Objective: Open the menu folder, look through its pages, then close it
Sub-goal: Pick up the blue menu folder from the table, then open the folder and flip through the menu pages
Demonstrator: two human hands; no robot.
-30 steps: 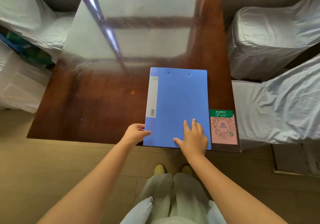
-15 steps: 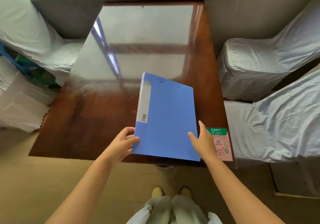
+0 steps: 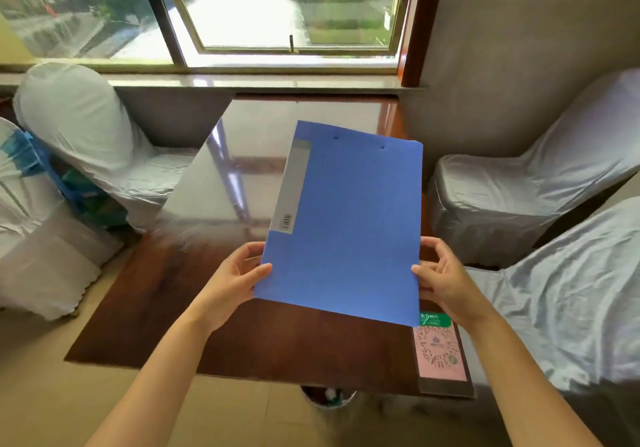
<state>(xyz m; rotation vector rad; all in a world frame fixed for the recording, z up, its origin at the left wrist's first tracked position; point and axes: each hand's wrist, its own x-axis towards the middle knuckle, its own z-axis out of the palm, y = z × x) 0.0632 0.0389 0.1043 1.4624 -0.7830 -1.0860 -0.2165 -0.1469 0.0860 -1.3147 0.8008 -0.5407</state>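
Observation:
The blue menu folder (image 3: 349,218) is closed and held up off the table, tilted toward me, with a grey label strip along its left spine. My left hand (image 3: 235,282) grips its lower left corner, thumb on the front cover. My right hand (image 3: 441,278) holds the lower right edge, thumb on the cover and fingers curled behind it. The folder's inside pages are hidden.
A glossy dark wooden table (image 3: 194,311) lies under the folder, with a pink and green QR card (image 3: 438,349) at its near right corner. White-covered chairs stand left (image 3: 86,142) and right (image 3: 540,176). A window (image 3: 277,10) is behind, a small bin (image 3: 329,398) below.
The folder lay flat on the table a second ago; both hands have lifted it and tilted it up toward me. The view has risen to show the window.

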